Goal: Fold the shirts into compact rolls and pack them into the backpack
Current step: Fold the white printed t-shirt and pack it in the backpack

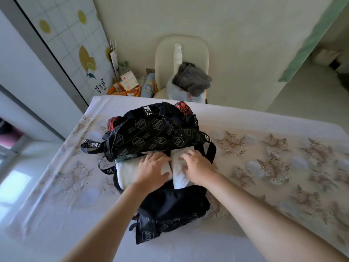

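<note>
A black backpack (151,135) with a pale hexagon print lies open on the bed, its flap thrown toward the far side. White rolled shirts (126,173) fill the open mouth. My left hand (153,167) lies on one white roll, fingers spread over it. My right hand (196,165) presses on a second white roll (179,178) beside it, fingers bent into the cloth. A red and black garment (184,109) pokes out behind the backpack.
The bed (273,148) has a floral sheet, bare to the right. Beyond its far edge stands a cream chair (166,52) with a grey garment (192,78) on a plastic bag, and an orange tray (124,89) of small items.
</note>
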Motion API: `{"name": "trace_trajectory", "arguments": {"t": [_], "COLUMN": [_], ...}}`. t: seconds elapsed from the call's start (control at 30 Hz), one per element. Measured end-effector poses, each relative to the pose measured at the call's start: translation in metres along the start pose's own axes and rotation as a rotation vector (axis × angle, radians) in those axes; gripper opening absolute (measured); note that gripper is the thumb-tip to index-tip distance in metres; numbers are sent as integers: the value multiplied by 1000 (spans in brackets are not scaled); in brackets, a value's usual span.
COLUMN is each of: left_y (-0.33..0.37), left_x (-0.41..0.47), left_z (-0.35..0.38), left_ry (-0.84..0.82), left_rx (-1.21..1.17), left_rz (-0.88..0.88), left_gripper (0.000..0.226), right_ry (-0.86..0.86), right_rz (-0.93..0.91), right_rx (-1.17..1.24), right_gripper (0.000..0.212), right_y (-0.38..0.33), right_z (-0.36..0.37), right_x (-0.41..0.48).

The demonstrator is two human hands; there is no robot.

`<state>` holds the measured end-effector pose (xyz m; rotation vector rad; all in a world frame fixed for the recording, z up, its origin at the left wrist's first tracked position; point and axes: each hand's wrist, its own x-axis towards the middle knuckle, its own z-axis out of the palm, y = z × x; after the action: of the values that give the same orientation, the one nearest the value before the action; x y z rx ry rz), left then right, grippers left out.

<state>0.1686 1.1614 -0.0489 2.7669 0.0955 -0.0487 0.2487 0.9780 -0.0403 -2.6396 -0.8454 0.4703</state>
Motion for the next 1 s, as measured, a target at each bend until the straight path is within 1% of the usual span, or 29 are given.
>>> {"name": "trace_trajectory", "arguments": {"t": [0.07, 0.1, 0.13, 0.17, 0.23, 0.3, 0.37, 0.43, 0.47, 0.5, 0.53, 0.6, 0.63, 0.67, 0.7, 0.73, 0.77, 0.8, 0.87, 0.97, 1.0], "left_y": [-23, -32, -38, -45, -56, -68, -77, -77, -74, -71, -69, -68, -69, -71, -74, -79, -85, -90, -97, -92, -87], "left_x": [-15, -21, -26, -28, -30, -24, -15, -7, -4, -3, -4, -11, -17, -26, -36, -46, -54, -61, -67, -63, -62], "left_z": [-15, -19, -20, -16, -8, -4, -3, -5, -6, -6, -6, -10, -11, -11, -11, -9, -7, -6, -4, -14, -18], "left_ry": [-109, -189, -251, -280, -254, -218, -210, -235, -252, -272, -289, -278, -220, -128, -35, 34, 47, 12, -80, -103, -100], "left_rx": [277, 366, 427, 456, 449, 397, 340, 351, 374, 385, 373, 288, 242, 203, 178, 167, 159, 150, 127, 74, 67], "left_rz": [-124, -168, -189, -189, -142, -66, 11, 58, 57, 43, 24, -5, -16, -33, -59, -89, -114, -131, -143, -176, -196], "left_gripper": [85, 98, 105, 107, 102, 98, 97, 96, 94, 93, 92, 88, 83, 77, 72, 68, 67, 67, 69, 70, 69], "right_ry": [-52, -115, -195, -264, -309, -278, -248, -265, -255, -212, -127, 136, 249, 290, 231, 121, -17, -114, -171, -210, -198], "right_rz": [47, 70, 88, 89, 35, -51, -90, -45, -14, 15, 31, 7, -41, -101, -148, -164, -139, -107, -66, -13, -4], "right_rx": [-91, -122, -141, -154, -196, -233, -250, -254, -265, -286, -312, -304, -266, -240, -224, -205, -180, -162, -146, -85, -57], "right_gripper": [74, 92, 106, 115, 121, 120, 117, 112, 108, 99, 86, 56, 50, 49, 52, 58, 67, 73, 77, 73, 70], "right_y": [-9, -12, -14, -14, -12, -5, 2, 3, -1, -7, -16, -35, -44, -51, -56, -60, -61, -62, -64, -76, -78], "right_z": [17, 23, 27, 31, 35, 38, 41, 42, 40, 39, 39, 43, 46, 49, 53, 58, 63, 66, 68, 55, 50], "right_x": [14, 19, 23, 27, 31, 30, 28, 28, 27, 27, 26, 26, 24, 23, 22, 20, 18, 16, 15, 17, 16]}}
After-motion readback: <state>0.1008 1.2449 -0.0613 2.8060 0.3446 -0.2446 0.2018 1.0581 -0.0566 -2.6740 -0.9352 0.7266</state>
